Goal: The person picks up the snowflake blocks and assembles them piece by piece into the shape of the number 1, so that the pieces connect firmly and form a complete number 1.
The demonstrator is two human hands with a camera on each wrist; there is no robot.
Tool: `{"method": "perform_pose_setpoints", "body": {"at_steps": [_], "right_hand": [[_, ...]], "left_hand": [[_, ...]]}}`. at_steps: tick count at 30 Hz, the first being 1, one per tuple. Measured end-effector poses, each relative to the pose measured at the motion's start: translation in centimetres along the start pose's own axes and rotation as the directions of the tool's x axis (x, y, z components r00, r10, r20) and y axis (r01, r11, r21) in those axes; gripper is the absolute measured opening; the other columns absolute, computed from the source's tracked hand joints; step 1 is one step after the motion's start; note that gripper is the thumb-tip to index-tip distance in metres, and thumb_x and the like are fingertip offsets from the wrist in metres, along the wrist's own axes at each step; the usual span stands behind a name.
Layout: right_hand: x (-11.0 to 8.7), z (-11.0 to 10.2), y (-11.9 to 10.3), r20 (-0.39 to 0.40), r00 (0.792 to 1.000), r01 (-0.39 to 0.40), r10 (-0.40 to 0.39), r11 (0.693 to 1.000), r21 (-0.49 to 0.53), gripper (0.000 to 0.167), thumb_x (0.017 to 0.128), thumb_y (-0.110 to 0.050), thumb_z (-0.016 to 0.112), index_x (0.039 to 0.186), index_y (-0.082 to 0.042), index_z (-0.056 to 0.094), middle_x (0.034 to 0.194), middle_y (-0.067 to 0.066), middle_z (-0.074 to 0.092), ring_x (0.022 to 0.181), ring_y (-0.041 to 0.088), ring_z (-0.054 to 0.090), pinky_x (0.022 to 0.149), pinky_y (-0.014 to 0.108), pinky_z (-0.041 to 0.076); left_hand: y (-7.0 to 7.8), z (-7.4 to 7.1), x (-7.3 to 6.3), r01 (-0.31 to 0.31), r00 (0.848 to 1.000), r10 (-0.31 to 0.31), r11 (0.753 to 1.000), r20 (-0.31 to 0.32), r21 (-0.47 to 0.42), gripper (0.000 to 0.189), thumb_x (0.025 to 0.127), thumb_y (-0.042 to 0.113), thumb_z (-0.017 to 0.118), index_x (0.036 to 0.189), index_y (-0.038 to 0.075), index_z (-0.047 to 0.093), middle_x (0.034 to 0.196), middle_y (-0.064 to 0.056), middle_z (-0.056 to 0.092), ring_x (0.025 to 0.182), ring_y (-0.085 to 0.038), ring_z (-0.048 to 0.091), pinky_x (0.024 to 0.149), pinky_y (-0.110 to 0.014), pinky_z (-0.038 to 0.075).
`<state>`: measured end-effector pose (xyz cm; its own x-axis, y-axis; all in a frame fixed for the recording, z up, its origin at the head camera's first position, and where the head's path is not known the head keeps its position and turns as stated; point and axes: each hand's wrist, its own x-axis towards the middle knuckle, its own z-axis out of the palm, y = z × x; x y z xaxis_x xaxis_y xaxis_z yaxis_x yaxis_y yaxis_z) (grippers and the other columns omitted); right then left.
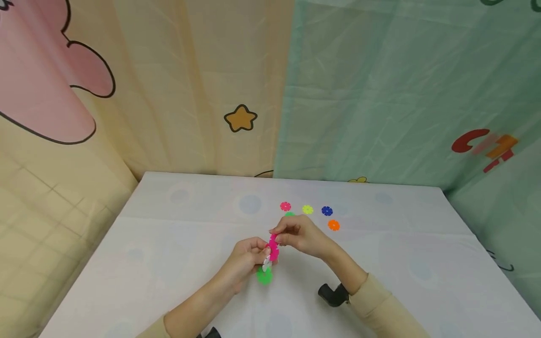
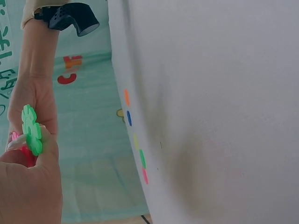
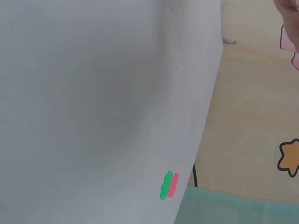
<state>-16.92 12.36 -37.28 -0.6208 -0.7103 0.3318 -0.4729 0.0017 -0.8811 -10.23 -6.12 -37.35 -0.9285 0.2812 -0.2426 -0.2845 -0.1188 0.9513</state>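
One interlocked disc chain (image 1: 274,255) runs near to far, green disc (image 1: 264,276) nearest, pink end (image 1: 273,240) far; left hand (image 1: 243,258) pinches its middle, right hand (image 1: 303,236) pinches its far end.

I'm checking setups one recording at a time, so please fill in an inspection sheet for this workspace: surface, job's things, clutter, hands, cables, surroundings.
Surface: white tabletop with faint round prints.
Job's things: pink part, white part and green part held together, apparently linked; lying apart, pink disc, green disc (partly hidden in the head view), yellow disc, blue disc, orange disc.
Clutter: nothing seen.
Hands: left hand pinches the held parts; right hand pinches the pink part's upper end. Black device at the right wrist.
Cables: nothing seen.
Surroundings: beige curtain and green curtain behind the table, with cartoon prints.
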Motion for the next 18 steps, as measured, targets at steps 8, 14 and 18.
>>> {"method": "perform_pose_setpoints", "body": {"at_steps": [8,14,18], "right_hand": [[-0.7,-0.3,0.7,-0.077,0.989,-0.120,0.128,0.987,0.106,0.014,0.087,0.005,0.060,0.099,0.012,0.061,0.088,0.007,0.064,0.070,0.012,0.061,0.066,0.026,0.053],[-1.0,-0.6,1.1,-0.116,0.978,-0.162,0.171,0.983,0.084,0.014,0.086,0.005,0.061,0.099,0.007,0.064,0.090,0.014,0.063,0.079,0.016,0.063,0.073,0.030,0.054],[-0.9,-0.6,1.2,-0.159,0.972,-0.169,0.174,0.985,0.048,0.013,0.085,0.002,0.064,0.097,0.003,0.068,0.092,0.011,0.063,0.088,0.020,0.060,0.078,0.030,0.053]], "left_hand": [[0.0,0.1,0.3,-0.005,1.000,0.005,1.000,0.005,0.002,0.014,0.093,0.009,0.054,0.094,-0.005,0.056,0.076,-0.002,0.066,0.073,-0.013,0.062,0.067,-0.023,0.047],[-0.1,0.0,0.6,-0.007,1.000,0.007,1.000,0.024,0.008,0.020,0.094,0.014,0.055,0.099,-0.006,0.055,0.078,-0.001,0.065,0.074,-0.014,0.063,0.065,-0.022,0.047],[-0.3,0.0,0.9,-0.011,0.999,0.010,1.000,0.036,0.023,0.027,0.094,0.017,0.055,0.108,-0.007,0.053,0.085,-0.003,0.066,0.076,-0.014,0.062,0.066,-0.022,0.047]]}}
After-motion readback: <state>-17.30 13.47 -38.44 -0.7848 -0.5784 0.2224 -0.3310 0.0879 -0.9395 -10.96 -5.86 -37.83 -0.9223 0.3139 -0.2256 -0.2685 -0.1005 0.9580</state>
